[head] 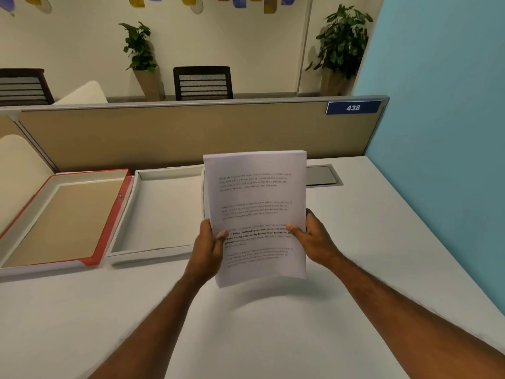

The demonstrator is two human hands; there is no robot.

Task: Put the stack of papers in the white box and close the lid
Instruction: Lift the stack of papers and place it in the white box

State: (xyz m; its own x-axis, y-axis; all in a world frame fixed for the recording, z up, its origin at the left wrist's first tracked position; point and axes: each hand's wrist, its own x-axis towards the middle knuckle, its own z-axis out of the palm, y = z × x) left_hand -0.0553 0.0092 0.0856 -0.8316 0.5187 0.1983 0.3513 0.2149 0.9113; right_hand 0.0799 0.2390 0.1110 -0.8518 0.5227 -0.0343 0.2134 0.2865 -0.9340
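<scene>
- Office cubicle, pale desk [355, 242] running up to a tan partition [191, 132] with a blue tag reading 438; chairs and potted plants show beyond it.
- I have the papers [255, 214] lifted off the desk, upright and tipped toward the camera, printed side facing me.
- Left hand [209, 248] pinches the left edge of the papers, thumb on the front, fingers wrapped behind; right hand [311, 236] mirrors it on the right edge.
- Gripping both edges low down looks like a way to keep the sheets squared and stop them fanning before they go in, as I judge it.
- White box [161, 212] lies open on the desk just left of the papers, empty as far as I can see, so only a short shift left and down should be needed.
- Its lid [62, 217], red-edged with a tan inner face, lies flat and open to the left, touching the box along one side; probably hinged there, though I cannot see a hinge.
- Hidden: the box's right wall sits behind the papers, and the fingers behind the sheets are out of sight.
- Print is too blurred to read, and I cannot tell how thick the papers are.
- A grey hatch [322, 175] in the desk is partly covered too.
</scene>
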